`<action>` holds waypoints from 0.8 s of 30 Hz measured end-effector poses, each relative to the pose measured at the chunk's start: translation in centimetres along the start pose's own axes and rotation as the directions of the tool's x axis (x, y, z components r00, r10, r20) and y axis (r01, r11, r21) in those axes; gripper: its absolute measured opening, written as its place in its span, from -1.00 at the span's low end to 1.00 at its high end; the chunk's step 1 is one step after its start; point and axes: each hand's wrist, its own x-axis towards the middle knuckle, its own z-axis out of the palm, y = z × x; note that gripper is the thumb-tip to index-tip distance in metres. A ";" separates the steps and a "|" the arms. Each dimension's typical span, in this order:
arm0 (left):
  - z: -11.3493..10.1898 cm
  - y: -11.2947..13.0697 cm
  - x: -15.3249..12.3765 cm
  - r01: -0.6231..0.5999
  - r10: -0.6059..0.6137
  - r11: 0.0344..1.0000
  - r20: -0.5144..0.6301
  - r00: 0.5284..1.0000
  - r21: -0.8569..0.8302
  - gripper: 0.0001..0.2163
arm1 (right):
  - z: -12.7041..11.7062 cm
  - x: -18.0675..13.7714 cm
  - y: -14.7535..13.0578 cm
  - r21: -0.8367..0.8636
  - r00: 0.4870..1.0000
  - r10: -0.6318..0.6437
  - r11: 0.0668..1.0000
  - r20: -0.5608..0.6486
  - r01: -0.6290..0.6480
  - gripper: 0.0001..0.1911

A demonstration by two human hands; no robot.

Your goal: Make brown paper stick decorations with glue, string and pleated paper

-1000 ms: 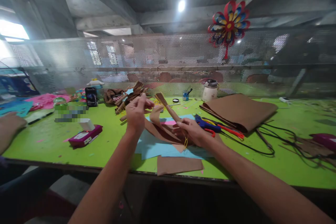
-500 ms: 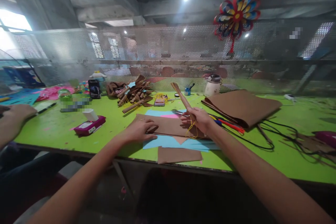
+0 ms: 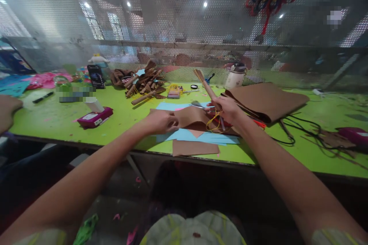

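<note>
Brown rolled paper [image 3: 205, 83] stands tilted in my right hand [image 3: 227, 109], whose fingers are wrapped round it; loose yellow string [image 3: 213, 122] dangles below. Beside those fingers a shiny metal blade [image 3: 197, 104], like that of scissors, points left; I cannot tell whether the hand holds it too. My left hand [image 3: 165, 121] is closed, thumb and fingers pinching the left part of a brown paper sheet [image 3: 192, 115]. The sheet bulges upward between both hands. Light blue paper [image 3: 195, 136] lies beneath it, and a small brown piece [image 3: 195, 148] lies at the table's front edge.
Brown rolls [image 3: 146, 86] are heaped at the back. Folded brown material [image 3: 267, 99] and black cords [image 3: 287, 132] lie right. A white jar [image 3: 235, 77] stands behind, a magenta box [image 3: 94, 118] left. Another person's arm [image 3: 10, 113] rests at far left.
The view has tilted down. My left hand has curled its fingers, and the flat sheet now arches up. The roll stays in my right hand. The other person's hand has drawn back left.
</note>
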 end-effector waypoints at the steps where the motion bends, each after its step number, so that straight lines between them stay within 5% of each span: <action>1: -0.5 0.1 0.7 -0.044 0.043 0.999 0.066 0.997 0.022 -0.83 | -0.1 0.0 0.0 -0.002 1.000 -0.006 1.000 0.006 0.006 -0.94; 4: -2.0 0.2 3.3 -0.019 0.015 0.998 0.067 0.998 0.056 -0.82 | 0.1 -0.1 0.4 -0.015 0.998 -0.009 1.000 0.066 0.010 -0.92; 7: -2.0 0.2 5.7 0.013 -0.003 0.995 0.096 0.995 -0.100 -0.83 | 0.8 -0.4 0.8 -0.041 0.989 -0.007 0.999 0.148 0.013 -0.90; 10: -0.3 -0.4 6.6 -0.003 0.013 0.960 0.032 0.999 -0.280 -0.82 | 0.9 -0.5 0.6 -0.084 0.982 -0.025 0.996 0.186 0.041 -0.90; 14: 2.2 -2.4 6.1 0.066 -0.061 0.885 0.026 0.998 -0.461 -0.81 | -0.4 0.1 -0.6 -0.079 0.991 -0.107 0.990 0.081 0.113 -0.91; 19: 3.2 -4.4 5.8 0.133 -0.214 0.919 -0.186 0.959 -0.372 -0.86 | -1.6 1.0 -1.2 -0.045 0.984 -0.170 0.985 -0.049 0.167 -0.89; 24: 3.6 -4.0 6.3 0.067 -0.100 0.974 -0.144 0.985 -0.217 -0.84 | -0.9 0.9 -1.0 -0.036 0.970 -0.244 0.969 -0.023 0.243 -0.83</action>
